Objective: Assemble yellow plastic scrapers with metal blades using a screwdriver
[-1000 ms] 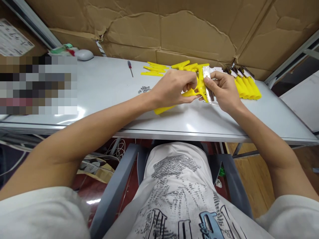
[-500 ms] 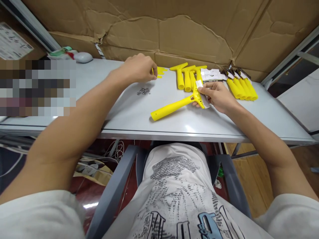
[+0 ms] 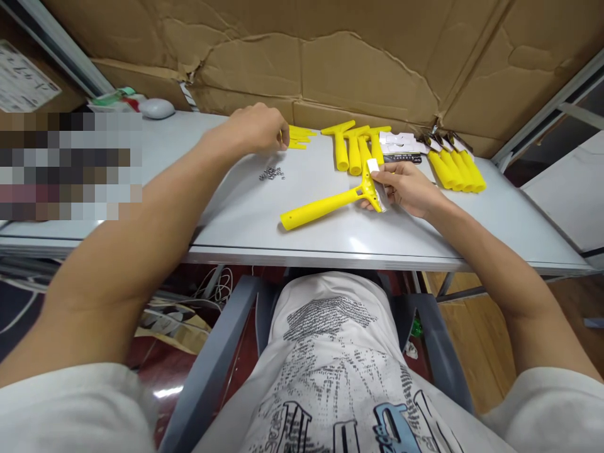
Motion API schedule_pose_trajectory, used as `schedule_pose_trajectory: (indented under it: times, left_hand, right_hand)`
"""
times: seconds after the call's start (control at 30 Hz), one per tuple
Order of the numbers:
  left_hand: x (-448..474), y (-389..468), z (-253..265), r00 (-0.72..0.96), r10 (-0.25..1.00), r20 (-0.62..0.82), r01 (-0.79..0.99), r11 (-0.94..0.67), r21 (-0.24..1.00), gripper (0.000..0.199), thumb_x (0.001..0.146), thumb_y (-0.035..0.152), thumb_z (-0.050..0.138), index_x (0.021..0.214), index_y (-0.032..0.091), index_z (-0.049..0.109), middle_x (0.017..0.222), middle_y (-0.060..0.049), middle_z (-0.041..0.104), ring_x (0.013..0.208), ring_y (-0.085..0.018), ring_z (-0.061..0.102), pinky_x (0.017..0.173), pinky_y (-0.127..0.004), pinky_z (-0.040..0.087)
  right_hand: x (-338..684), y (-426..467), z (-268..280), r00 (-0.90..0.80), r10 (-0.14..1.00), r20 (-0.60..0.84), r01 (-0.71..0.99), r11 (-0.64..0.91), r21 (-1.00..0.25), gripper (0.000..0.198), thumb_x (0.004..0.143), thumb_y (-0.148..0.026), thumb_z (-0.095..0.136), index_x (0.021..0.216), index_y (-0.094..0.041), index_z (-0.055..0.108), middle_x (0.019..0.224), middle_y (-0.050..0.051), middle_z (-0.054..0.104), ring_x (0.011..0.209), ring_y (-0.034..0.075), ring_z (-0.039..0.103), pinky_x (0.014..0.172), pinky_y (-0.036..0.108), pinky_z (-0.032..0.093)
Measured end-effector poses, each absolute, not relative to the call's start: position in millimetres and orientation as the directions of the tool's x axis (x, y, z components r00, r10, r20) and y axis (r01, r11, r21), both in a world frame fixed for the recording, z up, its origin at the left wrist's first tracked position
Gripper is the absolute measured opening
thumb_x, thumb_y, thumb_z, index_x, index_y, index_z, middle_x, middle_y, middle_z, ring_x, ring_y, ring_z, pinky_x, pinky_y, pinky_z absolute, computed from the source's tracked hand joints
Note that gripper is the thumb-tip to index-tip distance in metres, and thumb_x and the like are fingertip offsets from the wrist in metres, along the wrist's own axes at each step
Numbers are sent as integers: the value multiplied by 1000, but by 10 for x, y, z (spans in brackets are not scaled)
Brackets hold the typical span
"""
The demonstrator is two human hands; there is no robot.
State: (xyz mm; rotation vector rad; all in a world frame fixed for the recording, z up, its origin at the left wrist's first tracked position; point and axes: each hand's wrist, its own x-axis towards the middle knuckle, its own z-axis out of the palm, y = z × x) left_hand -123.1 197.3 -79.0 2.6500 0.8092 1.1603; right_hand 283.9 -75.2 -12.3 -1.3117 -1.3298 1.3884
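My right hand [image 3: 406, 187] grips a yellow plastic scraper [image 3: 321, 209] at its wide head. A thin whitish strip lies along that head under my thumb, and the hollow handle points left above the table. Over at the back, my left hand [image 3: 262, 129] is lowered at a small pile of flat yellow strips [image 3: 300, 136], its fingers curled together. Whatever lies between those fingertips is hidden. Just in front of this hand sits a heap of small metal screws or nuts [image 3: 271, 173].
More yellow scrapers [image 3: 341, 151] lie behind the right hand. To their right are white-and-black packets [image 3: 400, 146] and several yellow scrapers with dark heads [image 3: 457, 170]. A computer mouse [image 3: 157, 108] rests at the back left. Cardboard [image 3: 353, 69] walls the table's rear.
My left hand has shifted slightly left, so more of the yellow strips shows. The scraper in my right hand has moved a little left and down.
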Motion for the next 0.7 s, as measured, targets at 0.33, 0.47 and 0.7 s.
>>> schedule_pose_trajectory:
  times: [0.33, 0.47, 0.7]
  left_hand:
    - [-949, 1776, -854, 474, 680, 559, 626, -707, 328, 71, 82, 111, 84, 84, 40, 76, 72, -4, 30, 89, -29, 15, 97, -51, 33]
    - [-876, 1768, -844, 489, 670, 559, 626, -715, 310, 76, 87, 116, 68, 82, 41, 74, 74, -7, 34, 91, -31, 19, 102, -53, 32]
    - [-776, 1851, -797, 453, 667, 592, 674, -690, 262, 58, 91, 93, 85, 74, 41, 66, 70, -1, 17, 89, -30, 15, 97, -48, 35]
  right_hand:
    - [2806, -781, -125, -136, 974, -183, 116, -167, -979, 33, 133, -15, 68, 101, -19, 76, 84, 12, 88, 68, 22, 88, 67, 31, 79]
    - [2826, -781, -129, -148, 977, -156, 99, -142, -985, 26, 127, -19, 85, 102, -19, 76, 83, 9, 86, 66, 21, 86, 66, 30, 79]
    - [2842, -769, -157, -155, 975, -159, 120, -142, -983, 28, 131, -18, 76, 103, -19, 78, 82, 9, 85, 64, 20, 85, 65, 30, 79]
